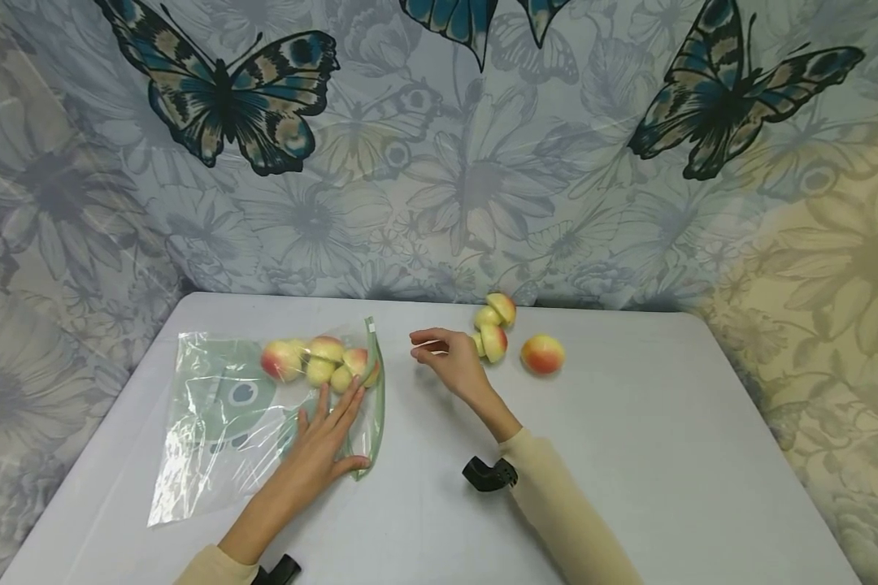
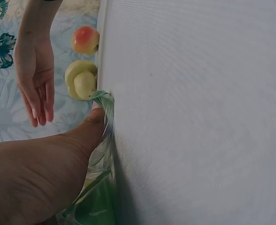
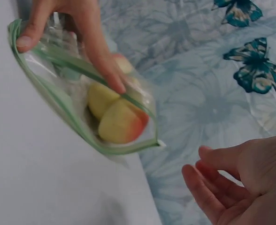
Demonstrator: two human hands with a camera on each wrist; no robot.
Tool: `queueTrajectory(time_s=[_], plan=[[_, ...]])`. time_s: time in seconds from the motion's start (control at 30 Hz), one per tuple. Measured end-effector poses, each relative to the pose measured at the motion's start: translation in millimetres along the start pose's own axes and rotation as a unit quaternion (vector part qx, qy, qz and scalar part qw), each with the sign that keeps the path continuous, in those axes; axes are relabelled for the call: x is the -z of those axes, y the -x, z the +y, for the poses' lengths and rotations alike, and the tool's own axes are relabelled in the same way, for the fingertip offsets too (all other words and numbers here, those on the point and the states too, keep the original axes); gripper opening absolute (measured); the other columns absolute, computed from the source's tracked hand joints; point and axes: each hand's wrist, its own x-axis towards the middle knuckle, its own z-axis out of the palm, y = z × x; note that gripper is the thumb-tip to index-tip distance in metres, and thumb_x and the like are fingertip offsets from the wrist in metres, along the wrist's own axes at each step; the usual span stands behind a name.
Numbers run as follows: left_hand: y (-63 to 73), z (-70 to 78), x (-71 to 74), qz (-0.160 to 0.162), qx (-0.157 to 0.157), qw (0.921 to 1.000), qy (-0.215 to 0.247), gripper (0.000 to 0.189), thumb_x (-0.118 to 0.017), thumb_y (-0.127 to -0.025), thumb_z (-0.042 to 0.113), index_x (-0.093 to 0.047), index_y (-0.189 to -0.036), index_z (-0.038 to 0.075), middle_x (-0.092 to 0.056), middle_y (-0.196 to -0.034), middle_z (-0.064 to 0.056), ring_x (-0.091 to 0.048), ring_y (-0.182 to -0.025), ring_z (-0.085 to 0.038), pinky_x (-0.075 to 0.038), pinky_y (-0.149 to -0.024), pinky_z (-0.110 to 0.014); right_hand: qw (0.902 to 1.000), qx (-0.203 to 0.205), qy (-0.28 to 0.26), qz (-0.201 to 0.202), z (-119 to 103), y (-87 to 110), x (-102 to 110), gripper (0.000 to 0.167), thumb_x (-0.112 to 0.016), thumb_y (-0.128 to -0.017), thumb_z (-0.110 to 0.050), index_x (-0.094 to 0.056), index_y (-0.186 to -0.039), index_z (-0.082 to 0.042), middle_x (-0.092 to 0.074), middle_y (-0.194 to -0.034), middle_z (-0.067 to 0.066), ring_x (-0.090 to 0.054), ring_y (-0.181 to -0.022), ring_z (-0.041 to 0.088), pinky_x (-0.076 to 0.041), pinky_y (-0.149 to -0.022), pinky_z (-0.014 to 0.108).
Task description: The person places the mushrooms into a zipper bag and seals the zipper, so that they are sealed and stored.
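A clear zip bag (image 1: 190, 455) with a green closure lies flat on its side, its mouth facing right and gaping in the right wrist view. Several yellow-and-red apple pieces (image 1: 281, 360) are inside, near the mouth. My left hand (image 1: 315, 451) rests on the bag with fingers spread and straight; its fingertips and thumb (image 3: 27, 41) press at the upper lip of the mouth. My right hand (image 1: 454, 361) hovers right of the mouth, fingers loosely bent, holding nothing. Just behind it are several more apple pieces (image 1: 493, 343), and a rounded red-yellow apple (image 1: 543, 355) sits to their right.
The white table (image 1: 666, 455) ends at a back edge against a wall (image 1: 475, 187) with butterfly and flower patterns. A black wrist camera (image 1: 488, 474) sits by the right sleeve, another (image 1: 278, 571) by the left one.
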Motion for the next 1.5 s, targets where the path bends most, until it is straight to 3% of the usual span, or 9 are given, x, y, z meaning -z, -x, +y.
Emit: queueTrajectory(time_s=[0.17, 0.47, 0.77, 1.07, 1.3, 1.5], plan=[[-0.6, -0.8, -0.3, 0.002, -0.002, 1.0, 0.001, 0.106, -0.082, -0.07, 0.036, -0.025, -0.155, 0.006, -0.015, -0.164, -0.005, -0.009, -0.141, -0.056, -0.018, -0.094, -0.083, 0.9983, 0.025, 0.046, 0.024, -7.2, 1.0, 18.0, 0.026, -0.075, -0.085, -0.003, -0.072, -0.11, 0.001, -0.072, -0.107, 0.014, -0.071, -0.096, 0.027, -0.057, -0.079, 0.031], [-0.3, -0.7, 0.9, -0.01, 0.009, 0.9999, 0.003, 0.107, -0.081, -0.071, 0.037, -0.024, -0.156, 0.007, -0.013, -0.164, -0.004, -0.006, -0.142, -0.054, -0.016, -0.095, -0.082, 0.9947, 0.046, 0.069, 0.061, -5.0, 1.3, 57.4, 0.029, -0.074, -0.085, -0.001, -0.07, -0.113, 0.003, -0.07, -0.11, 0.019, -0.069, -0.099, 0.03, -0.057, -0.082, 0.037], [-0.2, 0.9, 1.7, -0.012, 0.013, 0.9998, 0.011, 0.107, -0.081, -0.071, 0.036, -0.023, -0.156, 0.007, -0.012, -0.165, -0.003, -0.005, -0.143, -0.053, -0.015, -0.096, -0.082, 0.977, 0.078, 0.147, 0.133, 12.5, 14.4, 95.8, 0.033, -0.076, -0.082, 0.001, -0.068, -0.114, 0.007, -0.066, -0.114, 0.023, -0.063, -0.106, 0.039, -0.055, -0.086, 0.047], [0.0, 1.4, 2.0, -0.012, 0.014, 0.9998, 0.01, 0.107, -0.081, -0.071, 0.036, -0.023, -0.156, 0.007, -0.012, -0.165, -0.004, -0.006, -0.143, -0.054, -0.016, -0.096, -0.082, 0.951, 0.038, 0.259, 0.165, 33.9, 34.8, 120.6, 0.047, -0.079, -0.082, -0.009, -0.062, -0.124, 0.005, -0.057, -0.127, 0.025, -0.052, -0.12, 0.044, -0.04, -0.1, 0.057], [0.5, 0.9, 2.0, -0.011, 0.015, 0.9998, 0.004, 0.107, -0.081, -0.071, 0.038, -0.023, -0.156, 0.008, -0.012, -0.165, -0.003, -0.006, -0.143, -0.053, -0.015, -0.096, -0.082, 0.94, -0.005, 0.295, 0.172, 47.2, 47.0, 127.4, 0.05, -0.078, -0.081, -0.007, -0.06, -0.126, 0.003, -0.055, -0.129, 0.027, -0.05, -0.12, 0.046, -0.041, -0.097, 0.059], [0.8, 0.7, 1.3, -0.002, 0.009, 0.9999, -0.011, 0.108, -0.081, -0.071, 0.04, -0.024, -0.155, 0.007, -0.012, -0.165, -0.004, -0.007, -0.143, -0.053, -0.012, -0.096, -0.083, 0.9319, -0.019, 0.318, 0.174, 55.5, 54.3, 127.0, 0.05, -0.082, -0.079, -0.012, -0.062, -0.122, 0.004, -0.053, -0.126, 0.027, -0.052, -0.116, 0.045, -0.043, -0.093, 0.059]])
